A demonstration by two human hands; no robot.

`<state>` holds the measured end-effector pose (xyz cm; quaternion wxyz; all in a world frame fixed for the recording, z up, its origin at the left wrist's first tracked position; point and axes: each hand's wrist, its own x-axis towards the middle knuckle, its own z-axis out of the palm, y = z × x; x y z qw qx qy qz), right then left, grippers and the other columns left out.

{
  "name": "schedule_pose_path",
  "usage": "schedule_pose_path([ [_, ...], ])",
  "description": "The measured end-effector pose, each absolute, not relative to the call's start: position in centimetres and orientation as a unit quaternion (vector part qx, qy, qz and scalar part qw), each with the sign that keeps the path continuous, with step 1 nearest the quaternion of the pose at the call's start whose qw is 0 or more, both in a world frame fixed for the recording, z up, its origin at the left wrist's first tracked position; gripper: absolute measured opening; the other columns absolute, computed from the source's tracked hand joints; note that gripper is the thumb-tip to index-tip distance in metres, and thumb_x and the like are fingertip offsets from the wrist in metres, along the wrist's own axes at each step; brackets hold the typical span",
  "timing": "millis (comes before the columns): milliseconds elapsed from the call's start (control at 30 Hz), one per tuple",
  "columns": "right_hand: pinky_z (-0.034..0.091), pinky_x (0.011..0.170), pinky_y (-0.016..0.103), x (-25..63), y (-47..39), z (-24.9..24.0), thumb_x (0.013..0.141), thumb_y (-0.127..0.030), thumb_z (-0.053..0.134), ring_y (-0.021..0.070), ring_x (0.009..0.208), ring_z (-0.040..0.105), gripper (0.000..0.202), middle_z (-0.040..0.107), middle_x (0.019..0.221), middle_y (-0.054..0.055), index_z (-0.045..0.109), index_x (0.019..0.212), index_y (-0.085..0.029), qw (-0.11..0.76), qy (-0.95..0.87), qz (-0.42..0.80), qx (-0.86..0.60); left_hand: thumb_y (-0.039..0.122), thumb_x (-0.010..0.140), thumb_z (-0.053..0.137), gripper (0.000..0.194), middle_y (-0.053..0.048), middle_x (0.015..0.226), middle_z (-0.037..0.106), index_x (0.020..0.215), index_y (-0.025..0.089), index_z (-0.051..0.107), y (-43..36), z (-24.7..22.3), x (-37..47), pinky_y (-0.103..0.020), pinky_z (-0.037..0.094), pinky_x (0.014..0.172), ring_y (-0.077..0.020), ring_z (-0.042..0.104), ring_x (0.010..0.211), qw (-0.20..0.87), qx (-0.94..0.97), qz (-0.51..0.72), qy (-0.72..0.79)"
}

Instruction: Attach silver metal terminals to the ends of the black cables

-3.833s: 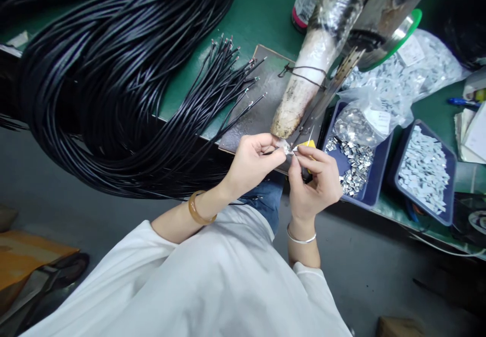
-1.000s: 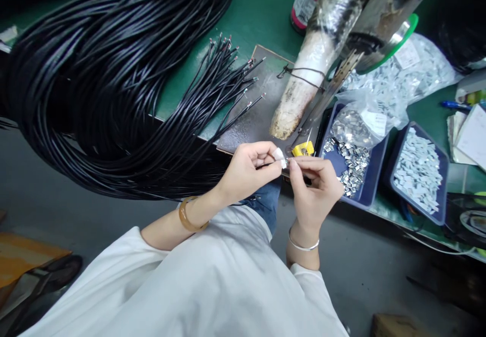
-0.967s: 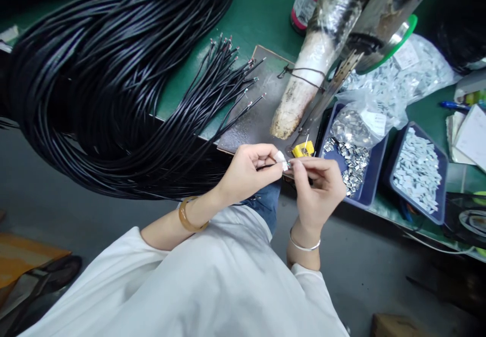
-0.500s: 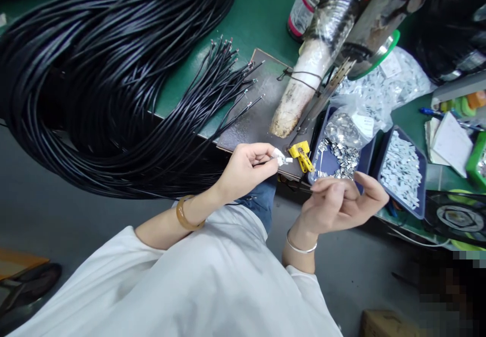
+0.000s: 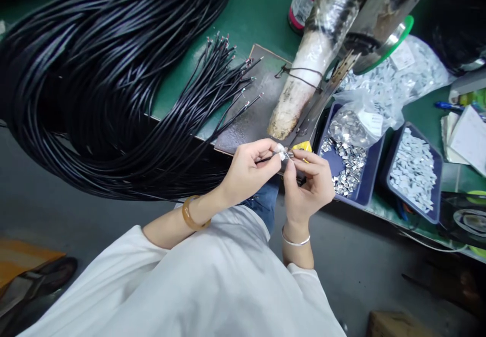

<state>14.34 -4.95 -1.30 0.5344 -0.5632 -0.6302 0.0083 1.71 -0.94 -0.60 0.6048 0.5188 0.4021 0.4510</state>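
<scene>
My left hand (image 5: 255, 172) is closed in a pinch on the end of a black cable (image 5: 264, 160). White wrapping covers its fingertips. My right hand (image 5: 310, 182) meets it from the right, thumb and fingers pressed together at the cable's tip. Something small and silvery shows between the two hands, with a thin pale strand beside it; too small to name. Behind the right fingers, a yellow tool (image 5: 302, 146) is partly hidden. Small metal clips (image 5: 346, 175) lie in a blue tray (image 5: 365, 197) just right of that hand.
A large bundle of black cables (image 5: 114, 73) hangs over the bench's left edge. Beyond my hands, a wrapped pipe (image 5: 304, 81) slants down over a dark board (image 5: 246, 119). Another tray (image 5: 436, 210) of pale pieces, a plastic bag (image 5: 417, 68) and a bottle (image 5: 301, 5) stand around.
My right hand has moved left from beside the metal clips to the cable's end, its fingers now pinched together. My left hand keeps its grip nearly in place. The view has shifted slightly.
</scene>
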Motion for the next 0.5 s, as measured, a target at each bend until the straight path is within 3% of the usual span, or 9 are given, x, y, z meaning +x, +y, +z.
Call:
schedule_pose_path([
  [300,0.065,0.077,0.033,14.37,-5.42,-1.15,0.082,-0.009,0.07,0.0161,0.092,0.074,0.017,0.075,0.104,0.003,0.063,0.09,-0.022,0.518,-0.653,-0.007,-0.552,0.023,0.084,0.063,0.013,0.003,0.059,0.048,0.073,0.016,0.063,-1.03,-0.75,1.37,-0.02,0.032,0.05,-0.0073,0.04,0.054,0.598,0.534,0.442,0.402],
  [500,0.063,0.077,0.033,14.94,-5.66,-1.17,0.085,-0.01,0.068,0.0152,0.087,0.073,0.014,0.074,0.095,0.001,0.063,0.091,-0.022,0.543,-0.627,0.034,-0.558,0.02,0.077,0.066,0.007,0.005,0.056,0.045,0.073,0.014,0.063,-0.94,-0.25,1.23,-0.019,0.029,0.047,-0.0055,0.036,0.05,0.646,0.497,0.426,0.392],
])
